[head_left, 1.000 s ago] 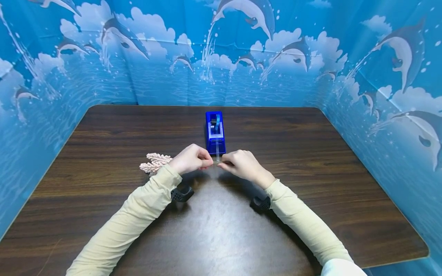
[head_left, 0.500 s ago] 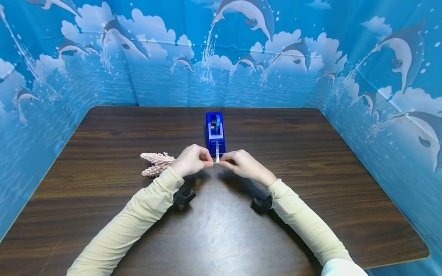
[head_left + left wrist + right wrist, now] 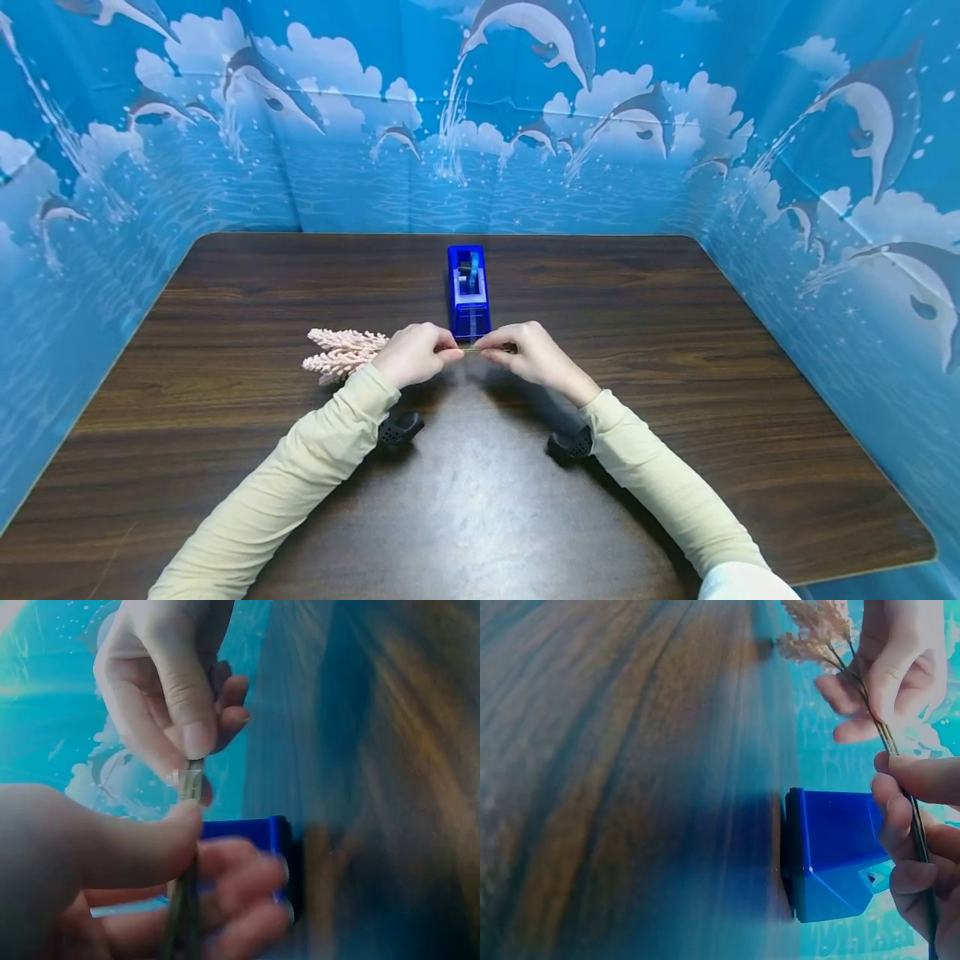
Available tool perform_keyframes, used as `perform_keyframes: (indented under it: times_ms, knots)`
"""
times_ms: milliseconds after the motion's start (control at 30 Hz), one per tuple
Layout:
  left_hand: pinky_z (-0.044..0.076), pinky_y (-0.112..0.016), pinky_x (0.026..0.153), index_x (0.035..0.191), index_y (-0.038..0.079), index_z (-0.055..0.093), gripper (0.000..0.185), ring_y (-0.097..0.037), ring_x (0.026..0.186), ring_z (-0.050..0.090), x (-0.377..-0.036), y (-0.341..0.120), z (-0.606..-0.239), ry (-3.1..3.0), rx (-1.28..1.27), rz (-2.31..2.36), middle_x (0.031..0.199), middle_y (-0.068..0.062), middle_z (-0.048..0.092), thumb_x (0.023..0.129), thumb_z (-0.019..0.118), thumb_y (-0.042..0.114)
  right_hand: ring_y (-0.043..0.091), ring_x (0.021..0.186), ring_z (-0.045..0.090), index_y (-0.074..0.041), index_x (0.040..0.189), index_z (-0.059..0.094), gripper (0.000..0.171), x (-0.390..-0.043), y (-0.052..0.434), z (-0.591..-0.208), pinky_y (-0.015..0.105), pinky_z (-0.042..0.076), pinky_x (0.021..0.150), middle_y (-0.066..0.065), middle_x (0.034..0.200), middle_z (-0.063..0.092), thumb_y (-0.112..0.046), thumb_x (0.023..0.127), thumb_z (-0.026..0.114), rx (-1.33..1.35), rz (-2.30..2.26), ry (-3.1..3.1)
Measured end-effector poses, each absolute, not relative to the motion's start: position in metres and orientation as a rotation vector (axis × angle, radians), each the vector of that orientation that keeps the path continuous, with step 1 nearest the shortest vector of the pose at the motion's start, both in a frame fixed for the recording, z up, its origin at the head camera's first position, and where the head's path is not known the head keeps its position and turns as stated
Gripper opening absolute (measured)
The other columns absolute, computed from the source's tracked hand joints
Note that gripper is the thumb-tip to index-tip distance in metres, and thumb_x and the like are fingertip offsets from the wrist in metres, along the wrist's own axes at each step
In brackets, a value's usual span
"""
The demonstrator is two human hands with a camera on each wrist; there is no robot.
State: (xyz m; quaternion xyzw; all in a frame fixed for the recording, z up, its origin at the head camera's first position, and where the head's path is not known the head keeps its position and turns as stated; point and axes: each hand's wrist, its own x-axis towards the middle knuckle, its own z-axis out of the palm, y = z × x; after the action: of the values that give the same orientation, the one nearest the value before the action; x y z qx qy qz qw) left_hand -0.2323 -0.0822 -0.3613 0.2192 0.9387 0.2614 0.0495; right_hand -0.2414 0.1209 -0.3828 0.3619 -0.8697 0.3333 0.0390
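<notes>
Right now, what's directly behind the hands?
The blue tape dispenser stands just behind the left hand and right hand, on the table. Its front end is hidden by the fingers.

Bright, even light; blurred wrist views

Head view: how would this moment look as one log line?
left hand: pinches stems | right hand: pinches stems | pink sprigs: left of hands | tape dispenser: on table, behind hands

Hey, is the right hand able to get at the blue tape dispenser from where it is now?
Probably yes. The right hand sits just in front of the blue tape dispenser with nothing between them. But its fingers are pinching the thin stems together with the left hand, so it would have to let go first.
</notes>
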Motion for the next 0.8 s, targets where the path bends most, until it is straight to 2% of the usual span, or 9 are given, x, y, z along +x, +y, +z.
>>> perform_keyframes:
  times_ms: [133, 300, 467, 633, 800]
  knots:
    - [0.038, -0.025, 0.058, 0.079, 0.010, 0.070, 0.018, -0.010, 0.057, 0.051, -0.2327, -0.0827, -0.3623, 2.857, 0.698, 0.777, 0.061, 0.002, 0.063, 0.085, 0.059, 0.024, 0.006, 0.057, 0.054, -0.012, 0.092, 0.068, 0.015, -0.2421, 0.1214, -0.3814, 0.019, 0.045, 0.054, 0.002, 0.076, 0.068, -0.020, 0.088, 0.056, 1.053, 1.037, -2.750]
    - [0.040, -0.027, 0.060, 0.077, 0.011, 0.072, 0.014, -0.013, 0.061, 0.052, -0.2310, -0.0826, -0.3630, 2.931, 0.687, 0.799, 0.067, 0.002, 0.066, 0.081, 0.064, 0.022, 0.009, 0.052, 0.052, -0.006, 0.081, 0.066, 0.031, -0.2433, 0.1238, -0.3789, 0.021, 0.042, 0.052, 0.001, 0.060, 0.059, -0.028, 0.092, 0.047, 0.897, 1.014, -2.937]
    - [0.039, -0.026, 0.059, 0.077, 0.012, 0.072, 0.016, -0.011, 0.060, 0.052, -0.2289, -0.0805, -0.3603, 2.915, 0.648, 0.822, 0.069, 0.002, 0.067, 0.081, 0.064, 0.025, 0.007, 0.054, 0.047, -0.010, 0.077, 0.065, 0.023, -0.2442, 0.1262, -0.3776, 0.021, 0.038, 0.052, -0.003, 0.060, 0.057, -0.025, 0.090, 0.052, 0.890, 0.939, -2.929]
    - [0.033, -0.024, 0.052, 0.073, 0.009, 0.070, 0.026, -0.011, 0.053, 0.043, -0.2284, -0.0815, -0.3593, 2.862, 0.640, 0.831, 0.058, 0.002, 0.055, 0.085, 0.058, 0.028, 0.005, 0.055, 0.047, -0.014, 0.076, 0.063, 0.016, -0.2430, 0.1266, -0.3776, 0.020, 0.038, 0.054, -0.004, 0.062, 0.057, -0.022, 0.087, 0.057, 0.876, 0.937, -2.879]
    - [0.039, -0.025, 0.058, 0.076, 0.012, 0.070, 0.016, -0.011, 0.061, 0.051, -0.2293, -0.0828, -0.3587, 2.883, 0.614, 0.878, 0.070, 0.001, 0.066, 0.082, 0.062, 0.024, 0.005, 0.058, 0.047, -0.015, 0.077, 0.063, 0.011, -0.2414, 0.1258, -0.3770, 0.020, 0.039, 0.056, -0.004, 0.065, 0.059, -0.022, 0.085, 0.060, 0.865, 0.963, -2.820]
